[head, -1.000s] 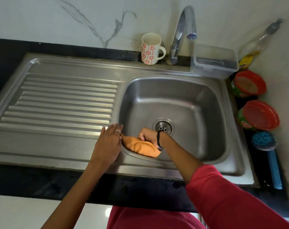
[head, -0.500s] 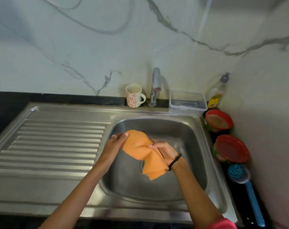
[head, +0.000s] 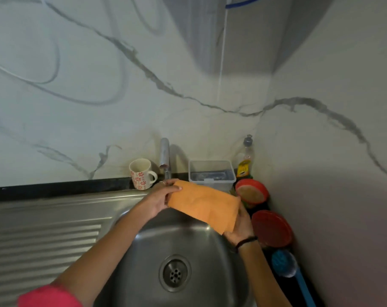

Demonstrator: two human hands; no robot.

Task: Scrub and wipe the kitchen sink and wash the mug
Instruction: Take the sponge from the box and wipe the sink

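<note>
An orange cloth (head: 204, 206) is stretched out above the steel sink basin (head: 143, 251), held between both hands. My left hand (head: 160, 197) pinches its upper left edge near the tap. My right hand (head: 239, 228) grips its lower right edge. A white mug with red flowers (head: 141, 173) stands upright on the ledge behind the sink, left of the tap (head: 165, 157). The drain (head: 174, 273) lies open below the cloth.
A ribbed draining board (head: 44, 240) spreads to the left. At the back right stand a clear plastic box (head: 211, 172) and a soap bottle (head: 245, 158). Two red-lidded tubs (head: 252, 192) (head: 271, 228) and a blue brush (head: 285, 264) line the right wall.
The cloth has come up from the sink's front wall and been spread flat between both hands. The view tilted up toward the wall.
</note>
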